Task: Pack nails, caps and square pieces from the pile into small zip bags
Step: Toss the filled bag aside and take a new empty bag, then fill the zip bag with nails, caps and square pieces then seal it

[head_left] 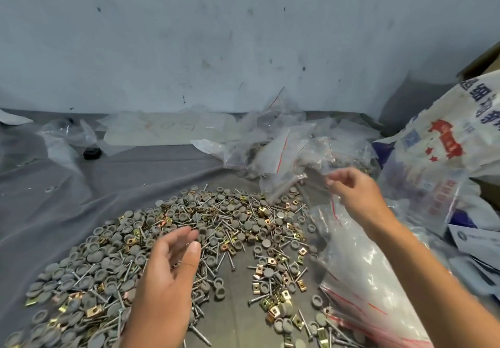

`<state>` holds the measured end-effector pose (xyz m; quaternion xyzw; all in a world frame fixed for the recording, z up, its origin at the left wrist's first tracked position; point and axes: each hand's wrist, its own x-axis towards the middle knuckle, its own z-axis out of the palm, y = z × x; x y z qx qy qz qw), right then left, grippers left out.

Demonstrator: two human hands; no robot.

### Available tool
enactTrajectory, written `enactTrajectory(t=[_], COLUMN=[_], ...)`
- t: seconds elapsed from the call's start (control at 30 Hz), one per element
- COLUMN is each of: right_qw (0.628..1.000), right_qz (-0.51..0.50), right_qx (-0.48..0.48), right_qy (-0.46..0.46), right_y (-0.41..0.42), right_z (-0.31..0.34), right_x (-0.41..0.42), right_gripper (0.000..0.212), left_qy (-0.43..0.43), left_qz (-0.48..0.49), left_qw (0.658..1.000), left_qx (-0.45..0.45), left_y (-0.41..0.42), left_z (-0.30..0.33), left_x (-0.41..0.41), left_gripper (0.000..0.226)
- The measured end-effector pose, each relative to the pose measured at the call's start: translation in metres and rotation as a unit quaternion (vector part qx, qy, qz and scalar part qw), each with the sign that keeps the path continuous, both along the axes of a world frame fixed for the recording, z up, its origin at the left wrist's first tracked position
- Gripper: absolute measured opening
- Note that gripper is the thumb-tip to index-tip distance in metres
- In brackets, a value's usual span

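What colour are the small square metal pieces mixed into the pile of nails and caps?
The small square metal pieces are brassy gold-yellow, a few more coppery, seen in the head view.

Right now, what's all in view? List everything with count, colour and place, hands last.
pile of nails, caps, square pieces: one, grey and gold, centre on the cloth
cloth: one, grey, under everything
filled zip bags: a heap, clear with red strips, behind the pile
empty zip bags: a stack, clear, right of the pile
printed sack: one, white, far right
black piece: one, back left
left hand: open, over the pile
right hand: pinches a clear bag
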<state>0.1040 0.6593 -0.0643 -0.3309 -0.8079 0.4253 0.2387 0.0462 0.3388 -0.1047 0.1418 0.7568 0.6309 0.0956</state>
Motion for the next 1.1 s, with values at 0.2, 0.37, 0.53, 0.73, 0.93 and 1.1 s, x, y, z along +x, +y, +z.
enactTrajectory(t=[0.2, 0.37, 0.53, 0.73, 0.93, 1.1], right_qw=[0.897, 0.932, 0.971, 0.962, 0.834, 0.799], right_qz=[0.082, 0.032, -0.035, 0.146, 0.256, 0.214], right_qx=[0.239, 0.265, 0.223, -0.121, -0.478, -0.558], right_qy=[-0.363, -0.245, -0.078, 0.196, 0.101, 0.062], right_y=[-0.021, -0.034, -0.037, -0.092, -0.145, -0.146], right_z=[-0.056, -0.056, -0.031, 0.014, -0.005, -0.038], right_x=[0.120, 0.121, 0.115, 0.073, 0.019, 0.009], right_gripper=[0.069, 0.020, 0.007, 0.016, 0.017, 0.040], left_qy=[0.019, 0.035, 0.041, 0.050, -0.053, -0.073], left_qz=[-0.002, -0.013, -0.021, -0.089, -0.151, -0.032], left_qw=[1.000, 0.999, 0.999, 0.994, 0.984, 0.991], left_qx=[-0.019, -0.033, -0.024, -0.041, 0.076, 0.105], left_y=[0.004, 0.005, 0.000, 0.001, -0.002, -0.008], left_z=[0.004, 0.006, 0.002, -0.002, 0.003, 0.002], left_x=[0.010, 0.018, 0.014, 0.014, 0.008, 0.000], left_gripper=[0.043, 0.044, 0.039, 0.029, 0.047, 0.005])
